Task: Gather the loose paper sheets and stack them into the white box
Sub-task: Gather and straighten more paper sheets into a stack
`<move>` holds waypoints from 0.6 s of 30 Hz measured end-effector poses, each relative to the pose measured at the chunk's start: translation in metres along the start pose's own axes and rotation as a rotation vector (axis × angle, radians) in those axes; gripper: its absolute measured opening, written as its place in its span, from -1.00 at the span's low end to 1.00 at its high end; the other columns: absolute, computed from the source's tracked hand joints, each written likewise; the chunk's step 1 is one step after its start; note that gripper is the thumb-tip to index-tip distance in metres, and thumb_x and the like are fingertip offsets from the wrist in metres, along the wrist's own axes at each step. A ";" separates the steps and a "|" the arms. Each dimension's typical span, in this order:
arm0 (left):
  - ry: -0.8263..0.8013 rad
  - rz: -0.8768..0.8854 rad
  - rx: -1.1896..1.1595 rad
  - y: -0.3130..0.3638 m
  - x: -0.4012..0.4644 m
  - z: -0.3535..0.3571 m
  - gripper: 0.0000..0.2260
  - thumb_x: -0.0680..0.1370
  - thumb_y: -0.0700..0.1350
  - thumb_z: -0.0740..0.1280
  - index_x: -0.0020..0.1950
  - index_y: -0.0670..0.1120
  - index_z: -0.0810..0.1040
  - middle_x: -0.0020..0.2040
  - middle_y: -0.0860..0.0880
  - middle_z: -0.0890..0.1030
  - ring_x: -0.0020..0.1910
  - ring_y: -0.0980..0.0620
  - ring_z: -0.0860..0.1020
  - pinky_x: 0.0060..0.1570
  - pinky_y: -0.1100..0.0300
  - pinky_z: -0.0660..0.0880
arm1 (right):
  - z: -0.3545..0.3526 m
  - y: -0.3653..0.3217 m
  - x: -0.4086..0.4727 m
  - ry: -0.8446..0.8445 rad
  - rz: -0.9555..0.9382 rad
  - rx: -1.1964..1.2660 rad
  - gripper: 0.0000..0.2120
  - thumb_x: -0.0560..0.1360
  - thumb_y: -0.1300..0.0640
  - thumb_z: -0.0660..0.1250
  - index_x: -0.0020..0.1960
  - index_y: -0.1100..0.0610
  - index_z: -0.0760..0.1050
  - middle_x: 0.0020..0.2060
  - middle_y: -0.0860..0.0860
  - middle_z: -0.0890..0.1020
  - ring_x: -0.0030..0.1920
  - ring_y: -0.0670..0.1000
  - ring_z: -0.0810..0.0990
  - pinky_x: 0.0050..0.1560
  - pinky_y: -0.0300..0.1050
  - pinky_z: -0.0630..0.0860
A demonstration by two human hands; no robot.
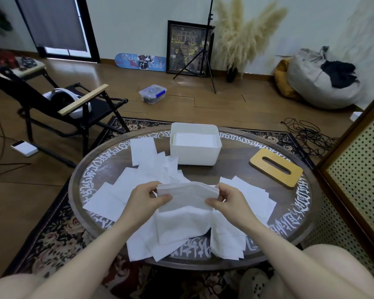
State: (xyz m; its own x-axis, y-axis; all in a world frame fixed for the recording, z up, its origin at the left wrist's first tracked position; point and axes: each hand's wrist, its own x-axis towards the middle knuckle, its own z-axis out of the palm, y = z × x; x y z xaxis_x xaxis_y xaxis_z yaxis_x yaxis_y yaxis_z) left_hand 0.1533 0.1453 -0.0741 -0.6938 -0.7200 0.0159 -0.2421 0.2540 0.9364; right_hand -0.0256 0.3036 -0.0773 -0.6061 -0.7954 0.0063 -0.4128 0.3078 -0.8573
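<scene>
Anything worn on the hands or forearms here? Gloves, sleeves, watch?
Nothing visible. The left hand and right hand are bare, no gloves or rings showing. Both forearms are bare up to the frame edge, with no sleeves, watch, bands or markers.

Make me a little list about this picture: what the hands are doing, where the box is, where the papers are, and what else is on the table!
left hand: pinches the left end of the held sheets
right hand: pinches their right end
held sheets: lifted above the table
white box: far side of the round table, open, some paper already inside
loose sheets: scattered flat on the table, overlapping, some past the near edge
wooden lid: flat, right of the box, with a slot
</scene>
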 end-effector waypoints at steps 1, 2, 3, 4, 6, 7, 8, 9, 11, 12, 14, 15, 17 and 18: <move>-0.002 0.003 -0.003 -0.002 0.000 -0.002 -0.90 0.44 -0.24 0.46 -0.25 -0.08 0.63 -0.44 0.11 0.48 -0.44 0.15 0.33 -0.36 0.25 0.28 | 0.001 0.000 0.000 0.001 -0.005 0.002 -0.92 0.42 0.26 0.43 -0.17 0.22 0.53 -0.31 0.12 0.56 -0.35 -0.06 0.41 -0.32 -0.30 0.33; -0.003 0.005 -0.004 -0.004 -0.001 -0.004 -0.91 0.44 -0.23 0.46 -0.25 -0.08 0.63 -0.44 0.11 0.47 -0.42 0.13 0.34 -0.35 0.23 0.28 | 0.002 0.001 0.000 0.001 -0.009 0.003 -0.90 0.42 0.26 0.43 -0.20 0.20 0.51 -0.34 0.07 0.54 -0.35 -0.07 0.40 -0.33 -0.33 0.32; -0.006 0.007 -0.002 -0.006 -0.001 -0.006 -0.92 0.44 -0.23 0.46 -0.24 -0.08 0.64 -0.44 0.09 0.48 -0.41 0.12 0.34 -0.34 0.22 0.28 | 0.003 0.001 0.000 -0.004 -0.013 0.001 -0.88 0.42 0.26 0.43 -0.22 0.18 0.50 -0.36 0.01 0.52 -0.35 -0.08 0.40 -0.34 -0.35 0.31; -0.015 0.009 0.004 -0.008 -0.002 -0.008 -0.92 0.43 -0.22 0.47 -0.24 -0.07 0.64 -0.42 0.05 0.50 -0.41 0.11 0.35 -0.34 0.22 0.29 | 0.004 0.001 -0.001 -0.015 -0.015 -0.004 -0.87 0.42 0.25 0.44 -0.23 0.17 0.49 -0.37 -0.03 0.50 -0.36 -0.09 0.40 -0.34 -0.35 0.31; -0.059 -0.005 0.032 -0.013 -0.003 -0.011 -0.92 0.43 -0.21 0.47 -0.20 -0.03 0.65 -0.36 -0.06 0.55 -0.41 0.09 0.36 -0.31 0.22 0.33 | 0.005 0.002 -0.001 -0.046 -0.011 -0.020 -0.88 0.41 0.25 0.44 -0.21 0.19 0.50 -0.34 -0.04 0.52 -0.36 -0.09 0.40 -0.33 -0.33 0.32; -0.082 -0.016 0.045 -0.015 -0.005 -0.012 -0.91 0.43 -0.21 0.47 -0.19 -0.02 0.65 -0.36 -0.05 0.56 -0.41 0.09 0.37 -0.31 0.23 0.33 | 0.006 0.003 -0.001 -0.061 -0.006 -0.031 -0.88 0.40 0.25 0.45 -0.19 0.19 0.50 -0.31 -0.02 0.54 -0.37 -0.08 0.41 -0.32 -0.30 0.34; -0.097 -0.028 0.058 -0.018 -0.006 -0.012 -0.90 0.43 -0.21 0.47 -0.17 -0.01 0.65 -0.38 0.02 0.55 -0.42 0.10 0.37 -0.32 0.27 0.33 | 0.007 0.003 -0.001 -0.074 -0.002 -0.044 -0.89 0.40 0.25 0.46 -0.18 0.19 0.51 -0.29 -0.01 0.56 -0.37 -0.08 0.41 -0.32 -0.29 0.35; -0.108 -0.040 0.073 -0.021 -0.007 -0.011 -0.89 0.43 -0.22 0.47 -0.16 0.00 0.65 -0.41 0.09 0.54 -0.43 0.12 0.37 -0.34 0.30 0.32 | 0.008 0.004 -0.001 -0.082 0.002 -0.054 -0.89 0.39 0.25 0.46 -0.17 0.18 0.53 -0.27 -0.01 0.57 -0.38 -0.09 0.42 -0.33 -0.30 0.35; -0.116 -0.052 0.105 -0.025 -0.009 -0.010 -0.89 0.44 -0.21 0.46 -0.15 0.01 0.64 -0.43 0.14 0.53 -0.43 0.14 0.39 -0.36 0.32 0.32 | 0.010 0.005 -0.001 -0.090 0.010 -0.057 -0.90 0.39 0.25 0.46 -0.15 0.16 0.55 -0.27 -0.02 0.58 -0.38 -0.09 0.42 -0.34 -0.33 0.35; -0.118 -0.056 0.111 -0.026 -0.009 -0.010 -0.88 0.44 -0.21 0.46 -0.16 0.02 0.64 -0.43 0.13 0.54 -0.42 0.14 0.40 -0.34 0.32 0.34 | 0.011 0.005 -0.001 -0.093 0.015 -0.055 -0.90 0.39 0.25 0.46 -0.14 0.15 0.55 -0.27 -0.01 0.58 -0.38 -0.09 0.42 -0.34 -0.33 0.35; -0.129 -0.062 0.100 -0.028 -0.009 -0.008 -0.88 0.44 -0.20 0.46 -0.16 0.03 0.63 -0.40 0.08 0.54 -0.40 0.13 0.43 -0.31 0.28 0.36 | 0.013 0.005 0.000 -0.095 0.026 -0.058 -0.91 0.39 0.24 0.45 -0.14 0.14 0.56 -0.27 0.02 0.59 -0.37 -0.09 0.43 -0.31 -0.29 0.37; -0.128 -0.064 0.100 -0.029 -0.010 -0.008 -0.89 0.44 -0.19 0.46 -0.16 0.02 0.63 -0.38 0.06 0.55 -0.39 0.12 0.44 -0.29 0.26 0.38 | 0.014 0.006 0.001 -0.094 0.032 -0.063 -0.91 0.40 0.24 0.45 -0.14 0.14 0.56 -0.26 0.02 0.60 -0.36 -0.09 0.43 -0.30 -0.27 0.38; -0.114 -0.067 0.124 -0.030 -0.009 -0.007 -0.91 0.45 -0.20 0.44 -0.16 0.00 0.62 -0.36 0.07 0.55 -0.37 0.11 0.47 -0.26 0.25 0.40 | 0.016 0.006 0.002 -0.090 0.039 -0.067 -0.92 0.40 0.24 0.44 -0.14 0.14 0.56 -0.29 -0.03 0.58 -0.36 -0.10 0.43 -0.30 -0.29 0.38; -0.105 -0.071 0.141 -0.031 -0.009 -0.007 -0.91 0.45 -0.20 0.44 -0.16 -0.02 0.62 -0.36 0.07 0.55 -0.36 0.11 0.47 -0.24 0.24 0.41 | 0.016 0.007 0.002 -0.089 0.043 -0.069 -0.92 0.41 0.24 0.44 -0.15 0.14 0.56 -0.31 -0.06 0.57 -0.38 -0.11 0.42 -0.32 -0.31 0.37</move>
State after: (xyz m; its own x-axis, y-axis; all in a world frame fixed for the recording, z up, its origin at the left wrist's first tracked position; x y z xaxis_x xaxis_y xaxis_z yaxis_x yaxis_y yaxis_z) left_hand 0.1718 0.1400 -0.1010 -0.7369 -0.6697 -0.0920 -0.3803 0.2982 0.8755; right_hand -0.0184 0.2957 -0.0915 -0.5627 -0.8229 -0.0780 -0.4354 0.3753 -0.8183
